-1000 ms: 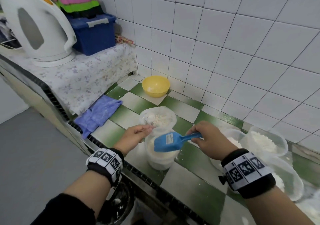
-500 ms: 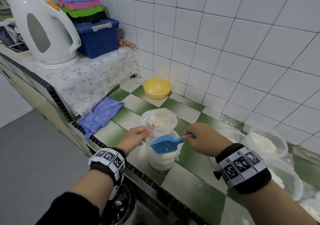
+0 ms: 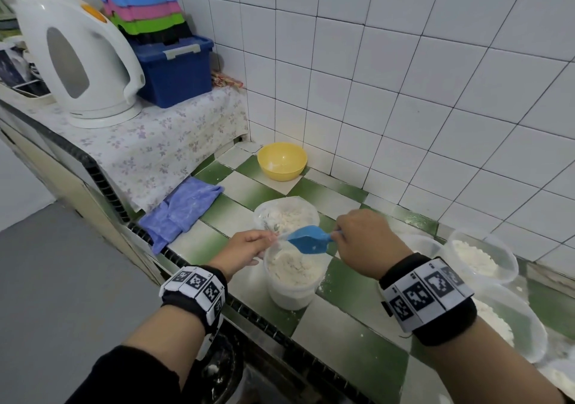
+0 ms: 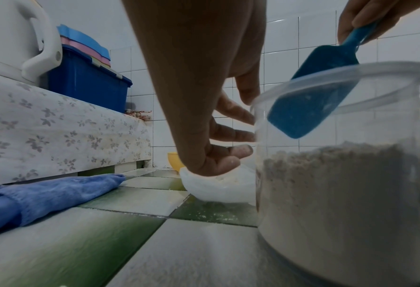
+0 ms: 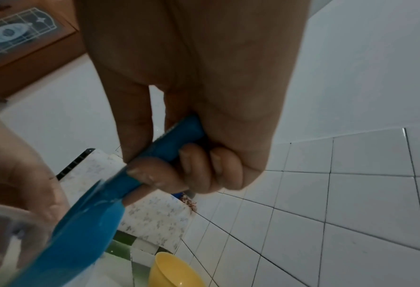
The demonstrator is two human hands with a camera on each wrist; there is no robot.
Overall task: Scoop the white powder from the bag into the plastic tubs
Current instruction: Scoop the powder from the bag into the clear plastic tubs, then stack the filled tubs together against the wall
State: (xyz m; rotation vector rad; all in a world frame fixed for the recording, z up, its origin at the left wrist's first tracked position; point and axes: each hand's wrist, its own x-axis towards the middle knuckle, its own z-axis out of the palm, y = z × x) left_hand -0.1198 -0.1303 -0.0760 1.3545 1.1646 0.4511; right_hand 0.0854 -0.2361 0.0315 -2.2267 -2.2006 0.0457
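**Tipping a scoop into the tub**

The tub [image 3: 292, 274], over half full, stands at the counter edge. Left hand [image 3: 245, 246] steadies its rim, fingers straight in the wrist view. Right hand [image 3: 367, 237] grips the scoop [image 3: 308, 239], tilted down inside the tub. Next, likely back to the bag [image 3: 286, 214] just behind.

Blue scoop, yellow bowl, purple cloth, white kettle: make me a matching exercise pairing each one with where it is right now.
Column one:
1. blue scoop
2. yellow bowl
3. purple cloth
4. white kettle

Column two:
A. on the flowered covering, beside the blue box
B. held in the right hand, tipped into the plastic tub
C. on the counter by the tiled wall
D. lying at the foot of the raised shelf

Pairs: 1-B, 2-C, 3-D, 4-A
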